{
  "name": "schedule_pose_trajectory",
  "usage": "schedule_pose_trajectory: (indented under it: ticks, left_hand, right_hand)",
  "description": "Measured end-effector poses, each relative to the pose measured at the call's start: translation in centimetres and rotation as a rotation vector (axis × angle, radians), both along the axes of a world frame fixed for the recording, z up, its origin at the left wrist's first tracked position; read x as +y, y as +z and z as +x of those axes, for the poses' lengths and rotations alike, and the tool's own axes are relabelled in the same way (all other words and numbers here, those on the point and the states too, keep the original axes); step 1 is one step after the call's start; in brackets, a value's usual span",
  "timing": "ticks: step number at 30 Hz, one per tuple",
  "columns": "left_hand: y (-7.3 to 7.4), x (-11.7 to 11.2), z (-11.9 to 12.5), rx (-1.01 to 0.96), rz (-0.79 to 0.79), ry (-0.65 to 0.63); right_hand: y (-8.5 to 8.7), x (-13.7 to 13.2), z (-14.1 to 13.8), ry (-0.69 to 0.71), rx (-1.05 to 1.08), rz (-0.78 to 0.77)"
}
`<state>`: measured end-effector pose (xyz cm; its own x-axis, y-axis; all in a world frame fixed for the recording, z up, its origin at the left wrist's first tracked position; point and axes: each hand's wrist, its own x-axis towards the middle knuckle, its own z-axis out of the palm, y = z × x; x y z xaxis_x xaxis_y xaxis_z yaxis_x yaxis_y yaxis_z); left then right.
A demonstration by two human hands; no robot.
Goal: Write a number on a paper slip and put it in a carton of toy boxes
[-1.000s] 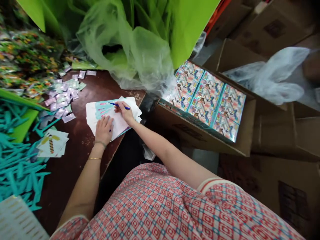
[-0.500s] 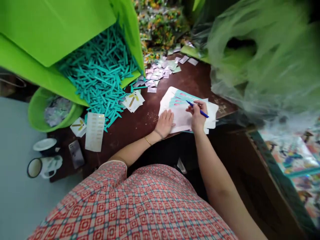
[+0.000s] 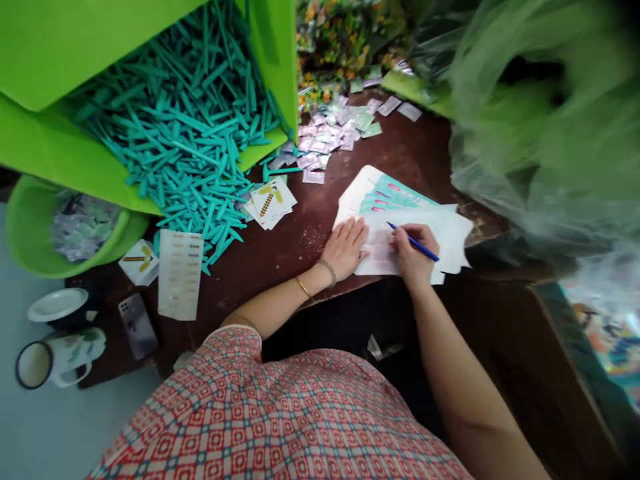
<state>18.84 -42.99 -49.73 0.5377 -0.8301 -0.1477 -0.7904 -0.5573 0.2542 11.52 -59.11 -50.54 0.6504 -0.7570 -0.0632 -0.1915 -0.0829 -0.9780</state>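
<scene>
My right hand (image 3: pixel 415 257) grips a blue pen (image 3: pixel 413 243), its tip over a white paper sheet (image 3: pixel 377 250). The sheet lies across white flat-cut card pieces (image 3: pixel 453 243) with a teal printed area (image 3: pixel 393 193) that bears pink marks and lettering. My left hand (image 3: pixel 346 250) lies flat on the sheet's left part, fingers stretched out. Further left on the table are small cards with a pickaxe picture (image 3: pixel 270 201) and a pale sticker sheet (image 3: pixel 180 275).
A green box (image 3: pixel 280 60) spills teal sticks (image 3: pixel 200 140) onto the brown table (image 3: pixel 280 260). Small sachets (image 3: pixel 325 137) lie behind. At left are a green bowl (image 3: pixel 30 230), a phone (image 3: pixel 139 327) and a mug (image 3: pixel 63 363). A plastic bag (image 3: pixel 500 153) bulges at right.
The pen tip has moved from beside the teal print onto the white sheet. More of the print is now covered by the sheet. The camera view has shifted, bringing the table nearer.
</scene>
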Motion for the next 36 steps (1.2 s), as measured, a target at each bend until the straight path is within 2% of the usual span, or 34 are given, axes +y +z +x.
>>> schedule_pose_trajectory:
  ticks: [8,12,22,32,36]
  left_hand:
    - [0.1,0.2,-0.1,0.022,0.013,0.005]
    - [0.1,0.4,0.0,0.034,0.005,-0.014]
    - [-0.2,0.2,0.2,0.065,-0.025,0.039]
    - [-0.4,0.3,0.3,0.072,-0.038,0.046]
    - [-0.4,0.3,0.3,0.075,-0.041,0.049]
  right_hand:
    - [-0.2,0.1,0.0,-0.026,0.042,-0.076]
    - [0.0,-0.4,0.3,0.012,0.053,-0.082]
    - [-1.2,-0.7,0.0,-0.006,0.03,-0.284]
    - [-1.0,-0.3,0.1,-0.025,0.09,-0.332]
    - [-0.6,-0.4,0.2,0.08,0.06,-0.213]
